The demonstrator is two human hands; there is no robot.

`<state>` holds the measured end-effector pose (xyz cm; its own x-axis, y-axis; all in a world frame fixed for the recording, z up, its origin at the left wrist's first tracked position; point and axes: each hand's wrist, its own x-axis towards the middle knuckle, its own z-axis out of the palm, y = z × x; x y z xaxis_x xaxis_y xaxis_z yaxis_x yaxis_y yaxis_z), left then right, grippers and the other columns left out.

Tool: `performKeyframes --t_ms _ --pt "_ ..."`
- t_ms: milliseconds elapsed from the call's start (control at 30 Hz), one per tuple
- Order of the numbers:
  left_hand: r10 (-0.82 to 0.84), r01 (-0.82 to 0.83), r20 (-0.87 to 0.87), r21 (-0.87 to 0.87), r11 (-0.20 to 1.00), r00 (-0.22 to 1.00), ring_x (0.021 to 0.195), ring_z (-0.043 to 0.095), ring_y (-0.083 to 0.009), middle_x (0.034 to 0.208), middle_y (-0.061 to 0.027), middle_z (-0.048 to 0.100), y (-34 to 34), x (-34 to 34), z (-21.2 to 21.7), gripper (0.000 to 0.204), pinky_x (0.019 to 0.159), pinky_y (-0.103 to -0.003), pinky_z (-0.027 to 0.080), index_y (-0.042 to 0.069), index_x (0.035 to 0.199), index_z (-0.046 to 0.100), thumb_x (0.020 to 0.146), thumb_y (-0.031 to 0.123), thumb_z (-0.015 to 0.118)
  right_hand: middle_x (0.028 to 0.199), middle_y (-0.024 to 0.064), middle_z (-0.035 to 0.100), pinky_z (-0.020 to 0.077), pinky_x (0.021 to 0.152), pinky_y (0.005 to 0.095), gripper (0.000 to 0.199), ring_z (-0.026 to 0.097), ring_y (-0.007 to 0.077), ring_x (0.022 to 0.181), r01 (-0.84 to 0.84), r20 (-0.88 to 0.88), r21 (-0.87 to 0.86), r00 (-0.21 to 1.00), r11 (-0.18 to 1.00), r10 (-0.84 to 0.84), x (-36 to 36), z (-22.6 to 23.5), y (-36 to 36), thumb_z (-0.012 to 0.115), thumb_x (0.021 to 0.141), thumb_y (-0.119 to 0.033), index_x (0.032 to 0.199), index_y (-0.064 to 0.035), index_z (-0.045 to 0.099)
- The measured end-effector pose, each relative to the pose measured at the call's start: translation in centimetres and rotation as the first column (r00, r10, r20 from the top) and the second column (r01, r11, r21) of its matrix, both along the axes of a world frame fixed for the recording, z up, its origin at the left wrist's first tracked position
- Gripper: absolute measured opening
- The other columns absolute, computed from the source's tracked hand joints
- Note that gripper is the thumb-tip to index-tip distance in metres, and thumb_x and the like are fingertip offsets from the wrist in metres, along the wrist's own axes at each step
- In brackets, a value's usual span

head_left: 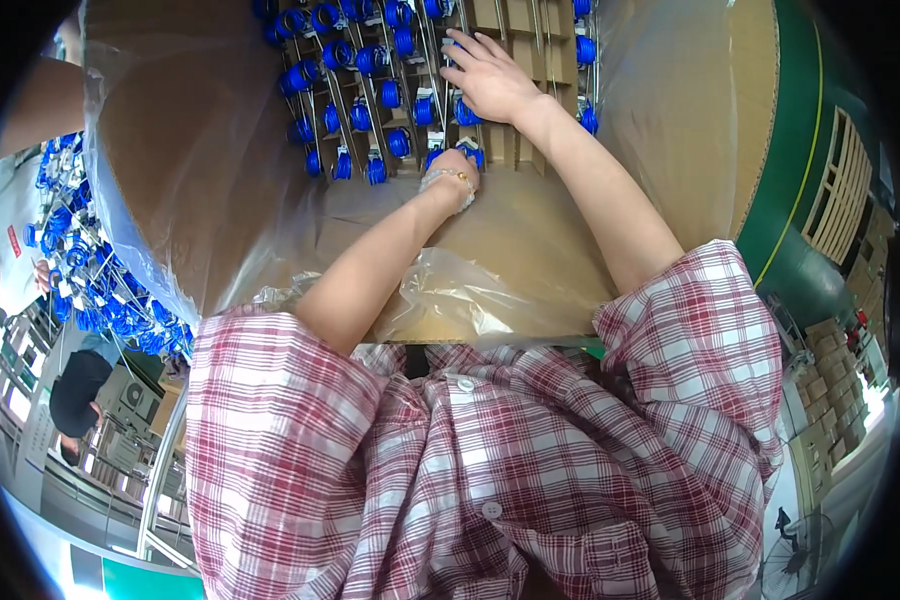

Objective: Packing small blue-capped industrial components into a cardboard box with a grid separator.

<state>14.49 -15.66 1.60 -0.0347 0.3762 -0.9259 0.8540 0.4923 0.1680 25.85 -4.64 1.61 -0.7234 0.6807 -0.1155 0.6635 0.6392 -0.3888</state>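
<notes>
A deep cardboard carton [530, 225] lined with clear plastic stands in front of me. Inside it, cardboard dividers [520, 60] hold rows of blue wire coils [370, 60] with white ends and thin metal rods. My left hand [455, 168] reaches down at the near edge of the dividers, with blue coils showing on both sides of it. Its fingers are hidden, so I cannot tell whether they grip a coil. Farther in, my right hand [490, 82] lies over the dividers beside the rods, fingers spread and holding nothing visible.
Clear plastic film [460, 290] bunches over the carton's near wall. Left of the carton lies a large heap of blue coils [85, 260]. Another person's arm [45, 105] comes in at the upper left. A green surface [800, 200] lies to the right, with stacked cartons [830, 385] beyond.
</notes>
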Motion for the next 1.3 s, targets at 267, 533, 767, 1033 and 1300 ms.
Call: performKeyframes --t_ms 267,533,767,1033,1300 --pt "0.316 -0.314 0.274 -0.053 0.948 0.909 0.088 0.062 -0.0308 0.096 -0.0186 0.064 -1.8 -0.5 -3.4 0.024 0.078 -0.037 0.050 0.002 0.101 0.059 0.091 0.017 0.044 0.128 0.0092 0.045 0.0231 0.109 0.0438 0.039 0.027 0.0274 0.131 0.007 -0.018 0.011 1.000 1.000 -0.007 -0.9 0.7 0.1 0.062 0.069 -0.009 0.108 -0.0077 0.057" --pt "-0.154 0.160 -0.064 0.090 0.983 0.986 0.091 0.060 -0.0271 0.101 -0.0165 0.062 -0.3 1.2 2.3 0.027 0.082 -0.038 0.048 0.007 0.110 0.057 0.087 0.011 0.045 0.128 0.0081 0.046 0.0205 0.109 0.0457 0.034 0.027 0.0263 0.131 0.001 0.016 0.035 1.000 0.999 -0.001 -0.8 0.5 0.2 0.063 0.070 -0.012 0.104 -0.0079 0.059" --pt "-0.214 0.249 -0.166 0.236 0.939 0.963 0.102 0.051 -0.0349 0.106 -0.0193 0.055 -1.5 1.9 2.7 0.020 0.087 -0.036 0.044 0.001 0.093 0.065 0.081 0.014 0.054 0.128 0.0068 0.045 0.0202 0.109 0.0449 0.032 0.026 0.0242 0.132 0.001 0.052 0.073 0.999 0.997 -0.005 -0.8 0.6 -0.4 0.064 0.071 -0.014 0.103 -0.0100 0.061" --pt "0.123 -0.064 -0.175 0.307 0.950 0.977 0.088 0.064 -0.0316 0.095 -0.0209 0.064 -0.1 1.1 2.2 0.022 0.075 -0.038 0.052 0.000 0.098 0.063 0.081 0.010 0.054 0.127 0.0071 0.045 0.0223 0.109 0.0436 0.044 0.026 0.0236 0.131 0.007 0.050 0.085 0.999 0.996 -0.012 -0.4 0.7 -0.3 0.063 0.072 -0.011 0.115 -0.0087 0.053" --pt "-0.515 0.508 -0.131 -0.085 0.857 0.847 0.095 0.064 -0.0202 0.109 -0.0043 0.064 3.1 1.5 3.1 0.028 0.067 -0.034 0.054 0.010 0.104 0.065 0.078 0.021 0.065 0.129 0.0084 0.044 0.0258 0.107 0.0408 0.055 0.032 0.0253 0.128 0.151 -0.180 0.002 0.972 0.989 -0.148 -0.8 0.8 0.1 0.057 0.071 -0.002 0.124 -0.0083 0.045"
